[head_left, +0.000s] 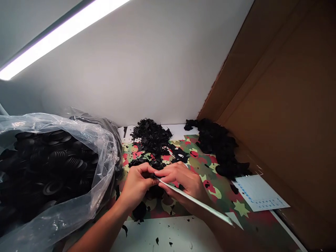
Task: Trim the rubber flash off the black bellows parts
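Note:
My left hand (139, 182) is closed, thumb and forefinger pinching a small black piece (154, 177) that the fingers mostly cover. Held in my closed right hand (183, 180) is a long, thin tool with a white handle (204, 206); the handle slants down to the right. Its tip meets the black piece at my left fingertips, and its exact kind cannot be made out. Just beyond both hands rises a heap of black rubbery trimmings (152, 134). Beneath them lies a camouflage-patterned sheet (194, 164) strewn with black scraps.
A clear plastic bag (106, 150) full of black ribbed round parts (57, 154) stands at the left. Black pieces (220, 143) are piled at the back right. Beside them lies a white card with blue print (259, 192). A cardboard wall (283, 105) rises on the right.

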`<state>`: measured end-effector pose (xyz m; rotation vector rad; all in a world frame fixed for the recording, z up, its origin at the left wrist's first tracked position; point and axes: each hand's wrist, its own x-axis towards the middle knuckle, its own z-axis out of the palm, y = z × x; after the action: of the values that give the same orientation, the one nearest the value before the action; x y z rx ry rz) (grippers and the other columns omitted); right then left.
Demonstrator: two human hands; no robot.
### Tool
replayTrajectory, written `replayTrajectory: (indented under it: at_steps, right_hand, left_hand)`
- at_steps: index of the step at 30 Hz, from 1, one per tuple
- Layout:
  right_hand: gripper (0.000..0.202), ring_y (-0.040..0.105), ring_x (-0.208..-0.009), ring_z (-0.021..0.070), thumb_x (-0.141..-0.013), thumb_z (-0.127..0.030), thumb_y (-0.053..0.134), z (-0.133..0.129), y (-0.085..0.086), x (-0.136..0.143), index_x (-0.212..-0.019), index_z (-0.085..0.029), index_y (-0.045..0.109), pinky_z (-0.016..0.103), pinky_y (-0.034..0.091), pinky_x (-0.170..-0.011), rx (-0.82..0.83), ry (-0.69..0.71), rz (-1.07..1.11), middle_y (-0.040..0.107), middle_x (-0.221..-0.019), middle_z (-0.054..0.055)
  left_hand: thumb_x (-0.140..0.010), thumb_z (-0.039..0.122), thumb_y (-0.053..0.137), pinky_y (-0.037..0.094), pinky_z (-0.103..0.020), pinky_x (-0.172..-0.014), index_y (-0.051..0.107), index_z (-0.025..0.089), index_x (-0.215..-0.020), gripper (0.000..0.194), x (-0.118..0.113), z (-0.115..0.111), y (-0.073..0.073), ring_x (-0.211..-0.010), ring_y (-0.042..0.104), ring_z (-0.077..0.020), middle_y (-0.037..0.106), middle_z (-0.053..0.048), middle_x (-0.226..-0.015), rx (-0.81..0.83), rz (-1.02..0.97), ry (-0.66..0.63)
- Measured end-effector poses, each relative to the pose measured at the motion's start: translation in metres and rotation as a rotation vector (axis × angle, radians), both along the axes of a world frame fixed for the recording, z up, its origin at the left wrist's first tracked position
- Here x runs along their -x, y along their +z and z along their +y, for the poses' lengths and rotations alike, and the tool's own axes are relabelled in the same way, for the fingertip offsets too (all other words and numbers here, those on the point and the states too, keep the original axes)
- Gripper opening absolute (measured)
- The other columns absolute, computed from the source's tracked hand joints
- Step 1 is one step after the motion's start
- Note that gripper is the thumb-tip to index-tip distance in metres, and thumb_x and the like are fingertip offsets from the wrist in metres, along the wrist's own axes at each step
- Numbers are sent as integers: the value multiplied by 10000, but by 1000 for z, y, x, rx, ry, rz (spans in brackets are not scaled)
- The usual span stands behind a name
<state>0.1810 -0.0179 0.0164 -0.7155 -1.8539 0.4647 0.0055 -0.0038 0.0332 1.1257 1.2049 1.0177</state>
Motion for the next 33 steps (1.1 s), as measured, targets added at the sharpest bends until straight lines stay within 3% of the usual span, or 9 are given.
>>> replayTrajectory:
  at_steps: [17,21,25,29,33]
  right_hand:
    - [110,736,-863,199,-956,-145,598,1,-3,5,-968,-242,649,362,527,-809,-189,-22,-126,804,-1010,49]
    - [203,733,-844,208,-983,-122,495,3,-11,11,-973,-235,663,379,512,-822,-199,-169,-129,794,-956,64]
    - [146,719,-900,233,-977,-201,547,9,-6,-1,-887,-239,655,400,522,-852,27,-349,-51,779,-961,73]
    - [171,728,-940,225,-925,-246,645,5,7,-9,-757,-231,621,364,566,-817,311,-146,104,770,-1093,65]
    - [144,730,-897,217,-922,-220,658,-2,10,-5,-778,-232,653,370,546,-815,291,8,106,797,-1016,51]
  left_hand:
    - [-501,90,716,405,-233,-591,693,161,-538,84,2,0,-4,-605,534,-140,656,13,-573,-57,88,5]
    - [-491,148,797,407,-232,-543,688,164,-531,117,-2,-3,-2,-559,510,-127,624,21,-550,-40,65,26]
    - [-496,265,874,342,-215,-416,740,161,-626,214,-2,-5,-2,-447,441,-94,572,34,-512,36,3,8]
    - [-500,322,897,265,-191,-371,756,152,-666,277,2,-2,-7,-388,366,-56,541,48,-476,75,-48,2]
    - [-476,347,916,236,-179,-381,708,146,-600,315,3,1,-9,-386,354,-45,520,55,-445,75,-83,-2]
